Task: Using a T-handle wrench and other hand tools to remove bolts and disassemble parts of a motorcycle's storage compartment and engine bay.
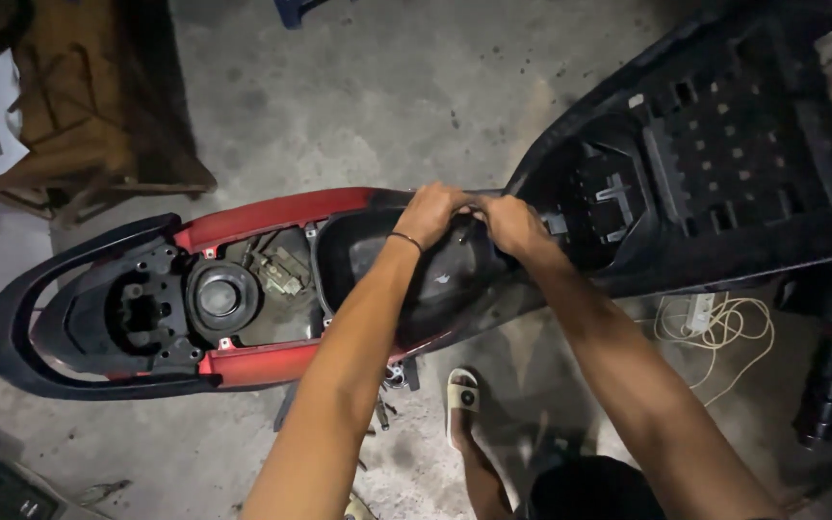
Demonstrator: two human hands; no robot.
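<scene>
Sandalled foot (463,400) on stained concrete floor (387,87), left hand (432,214) and right hand (510,223) pinching seat hinge (469,220), red scooter (252,289)

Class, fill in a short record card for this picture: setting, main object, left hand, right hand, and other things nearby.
Setting: concrete floor, dim light
Main object: red scooter, its seat flipped up, underside showing
Left hand: at the far edge of the black under-seat tub, thin band on the wrist
Right hand: beside the left, fingers meeting near the seat hinge
Nearby: round filler cap, coiled white cord, sandalled foot
</scene>
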